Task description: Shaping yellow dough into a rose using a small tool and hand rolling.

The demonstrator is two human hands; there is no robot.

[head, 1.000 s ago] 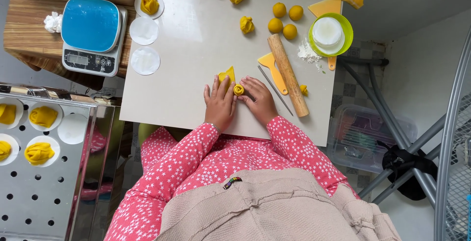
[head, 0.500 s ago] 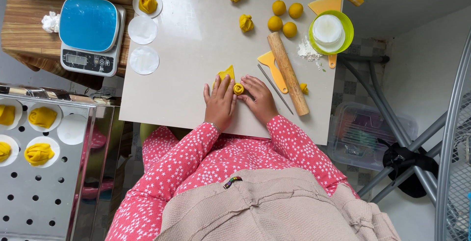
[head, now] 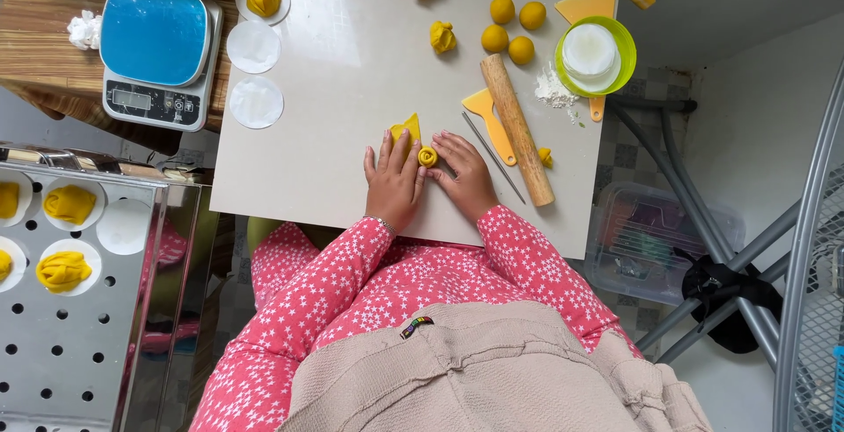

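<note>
— Yellow dough roll [head: 427, 156] sits between my hands on the white board [head: 334, 98], its flat tail [head: 406, 128] under my left hand [head: 393, 179].
— Grip?
— Left lies flat and open; right hand [head: 466, 177] pinches the roll. I judge it mid-rolling; next needs gentle, even pressure. Rolling pin [head: 517, 129] lies just beside.

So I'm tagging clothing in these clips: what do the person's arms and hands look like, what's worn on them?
Both arms are covered by long pink-red sleeves printed with small white stars, reaching to the wrists. The left hand and right hand are bare, with no gloves. A thin bracelet shows at the left wrist. No rings can be made out.
</note>
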